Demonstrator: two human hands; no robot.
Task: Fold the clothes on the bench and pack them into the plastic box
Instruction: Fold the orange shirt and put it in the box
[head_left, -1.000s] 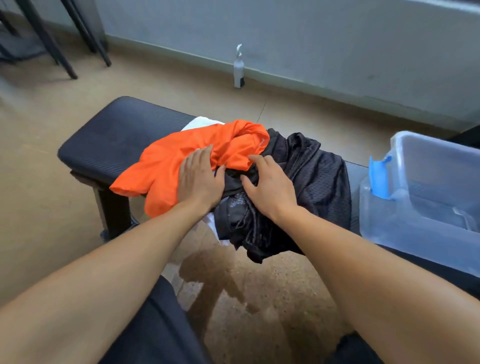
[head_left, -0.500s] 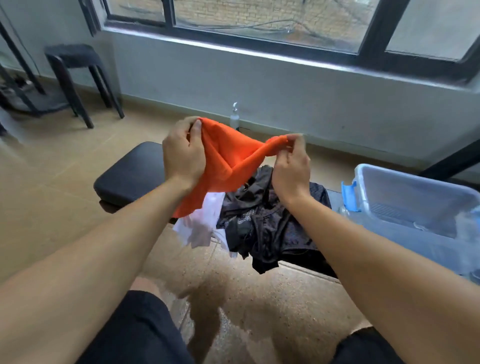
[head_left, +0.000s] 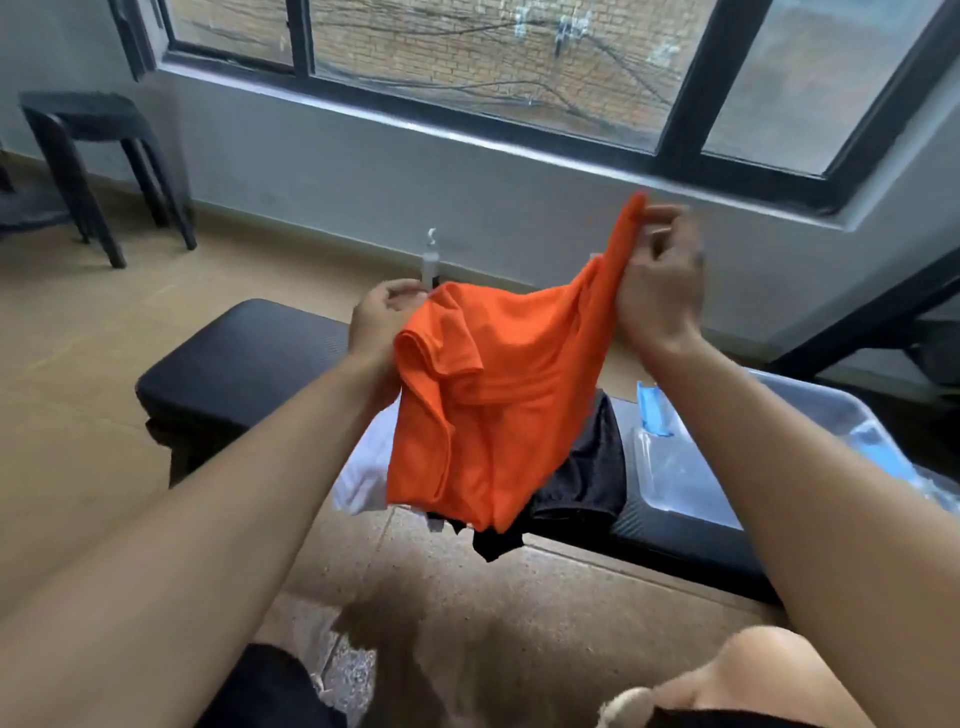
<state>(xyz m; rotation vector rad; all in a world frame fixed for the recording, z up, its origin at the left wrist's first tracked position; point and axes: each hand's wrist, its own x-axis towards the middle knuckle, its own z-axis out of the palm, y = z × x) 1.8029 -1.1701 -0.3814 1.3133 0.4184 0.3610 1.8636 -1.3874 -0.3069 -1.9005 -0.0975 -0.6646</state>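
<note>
An orange shirt (head_left: 483, 415) hangs in the air above the black padded bench (head_left: 244, 358). My left hand (head_left: 379, 317) grips its left edge at bench height. My right hand (head_left: 660, 280) pinches its other end and holds it higher, near the window sill. Under the shirt a black mesh garment (head_left: 582, 478) and a white garment (head_left: 363, 473) lie crumpled on the bench, partly hidden and drooping over the front edge. The clear plastic box (head_left: 691, 467) with a blue latch stands on the bench to the right.
A spray bottle (head_left: 430, 260) stands on the floor by the far wall. A black stool (head_left: 98, 156) is at the back left. A dark slanted frame (head_left: 862, 322) rises at the right. My knees show at the bottom edge.
Both hands lifted the orange shirt off the pile. Since half a second ago the right hand has moved up and to the right, stretching the shirt out; the left hand has dropped lower.
</note>
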